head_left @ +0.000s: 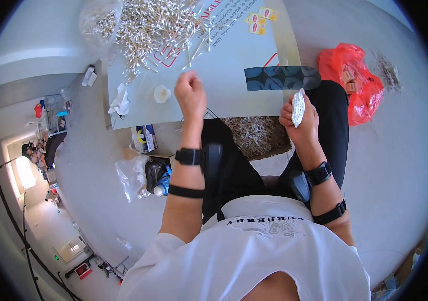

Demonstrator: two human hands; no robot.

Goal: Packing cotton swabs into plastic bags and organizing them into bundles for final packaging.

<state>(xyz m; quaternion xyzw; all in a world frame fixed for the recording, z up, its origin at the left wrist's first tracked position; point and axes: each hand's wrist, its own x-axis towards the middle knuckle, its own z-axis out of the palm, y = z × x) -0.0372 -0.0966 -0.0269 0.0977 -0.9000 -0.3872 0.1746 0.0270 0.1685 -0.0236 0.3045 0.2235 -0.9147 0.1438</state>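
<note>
My right hand [302, 122] is closed in a fist over my right thigh. It grips a bundle of cotton swabs [298, 108], whose packed whitish heads form a narrow oval at the top of the fist. Above the near part of the table [229, 108], my left hand [191, 96] has its fingers curled together; whatever may be in them is hidden. Close to its left stands a small round white dish [162, 94]. A large heap of loose cotton swabs [153, 30] spreads beyond the left hand, partly out of a clear plastic bag [98, 22].
A dark patterned strip [281, 79] overhangs the table's right edge. Yellow-and-white cards [257, 25] lie at the far right, crumpled white tissue [120, 100] at the left. A box of swabs [256, 135] sits between my legs. A red plastic bag [347, 83] rests on the floor at right.
</note>
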